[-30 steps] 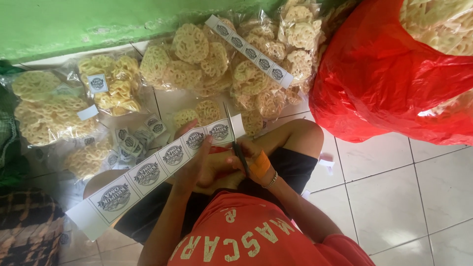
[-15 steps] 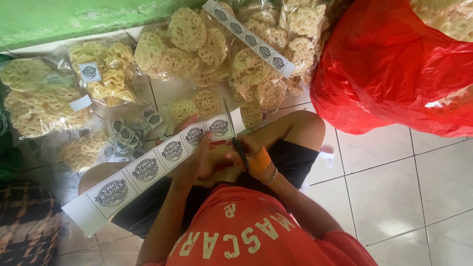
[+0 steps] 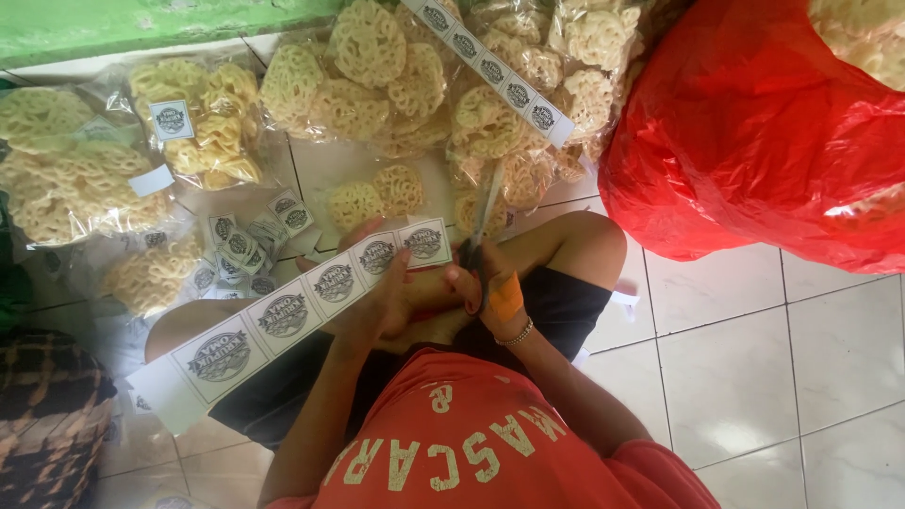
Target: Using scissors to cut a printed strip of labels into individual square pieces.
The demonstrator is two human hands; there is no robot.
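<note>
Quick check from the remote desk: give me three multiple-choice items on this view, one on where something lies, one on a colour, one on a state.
1. Where does the loose pile of cut labels lie?
A. On the floor tiles left of the label strip
B. On top of the big bag
C. On the orange shirt

2. What colour is the big plastic bag at the right?
A. Blue
B. Red
C. White

3. How is the label strip held?
A. Rolled up tight
B. Lying untouched on the floor
C. Stretched out flat, gripped by the left hand, scissors at its end

Answers:
1. A: the cut labels sit on the tiles beside the label strip.
2. B: the big plastic bag is plainly red.
3. C: the left hand grips the strip while the right hand holds the scissors at its end.
</note>
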